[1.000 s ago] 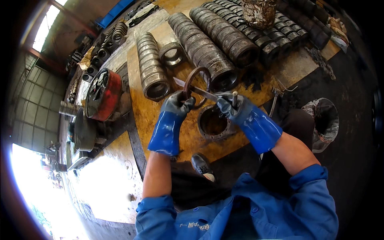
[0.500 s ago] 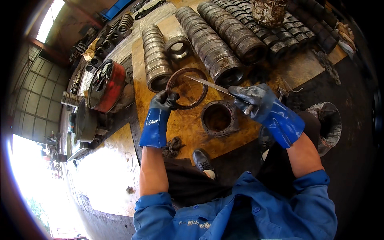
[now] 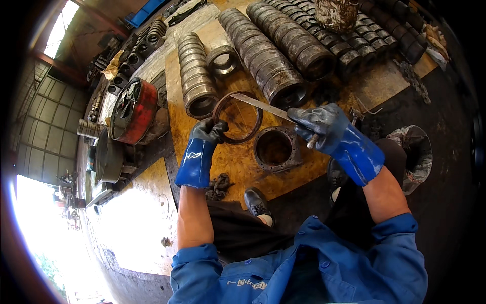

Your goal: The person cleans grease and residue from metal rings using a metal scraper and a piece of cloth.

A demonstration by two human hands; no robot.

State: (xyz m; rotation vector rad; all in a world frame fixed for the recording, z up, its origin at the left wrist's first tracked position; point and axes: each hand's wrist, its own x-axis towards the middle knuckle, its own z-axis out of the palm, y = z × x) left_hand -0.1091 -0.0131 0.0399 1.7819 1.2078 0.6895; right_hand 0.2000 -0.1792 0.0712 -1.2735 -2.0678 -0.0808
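Observation:
My left hand [image 3: 206, 133], in a blue glove with a dark, dirty palm, pinches the near left edge of a thin brown metal ring [image 3: 260, 119]. The ring is held up, tilted, over the yellow-brown board. In my right hand [image 3: 322, 127], gloved alike, is a long flat metal blade [image 3: 262, 106] on a short handle. Its tip lies at the ring's far rim; whether it touches is hard to tell. Below the blade, between my hands, a round flanged metal housing [image 3: 297, 158] with a wide bore rests on the board.
Rows of stacked metal rings [image 3: 260, 53] lie beyond my hands, with one loose ring [image 3: 223, 60] among them. A red drum [image 3: 144, 109] stands at the left. Dark rags [image 3: 218, 187] lie near my shoe [image 3: 257, 201]. A lined bucket [image 3: 422, 157] is at the right.
The ring has dropped slightly and tilted in my left hand. The blade's tip has moved a little up and left, onto the ring's far rim. Both hands keep their grip.

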